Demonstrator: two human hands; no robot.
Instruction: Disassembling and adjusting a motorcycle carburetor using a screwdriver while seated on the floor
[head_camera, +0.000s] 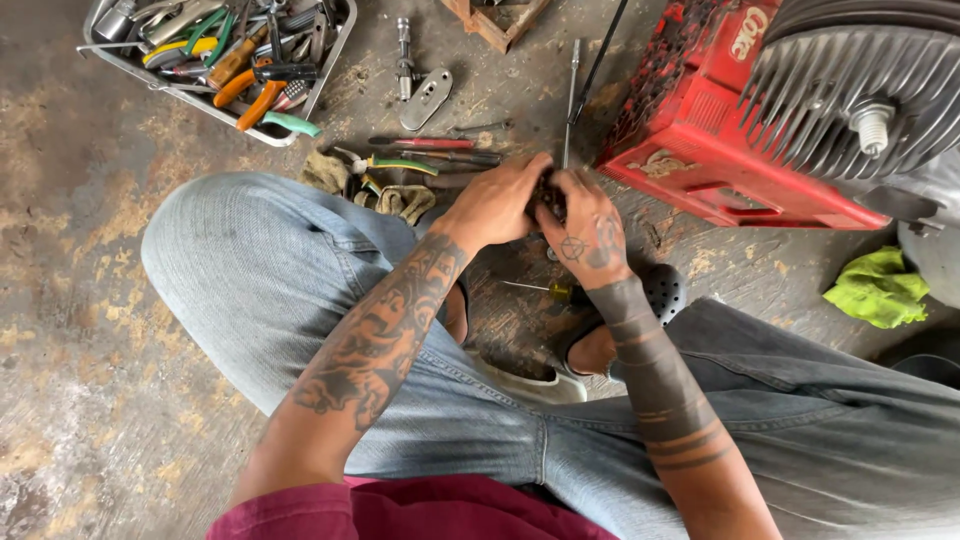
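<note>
My left hand (497, 203) and my right hand (588, 222) meet over the floor in front of my crossed legs. Both close around a small dark metal part (546, 192) held between the fingers; most of it is hidden. The hands touch each other. A thin metal rod (570, 95) runs away from the hands toward the top of the view. A small yellow-handled screwdriver (545, 289) lies on the floor just below my right hand.
A metal tray of pliers and hand tools (228, 60) sits top left. Loose tools and dirty gloves (400, 195) lie beyond my knees. A red plastic crate (720, 120) carries a finned engine cylinder (860, 90) at right. A green rag (880, 288) lies on the floor.
</note>
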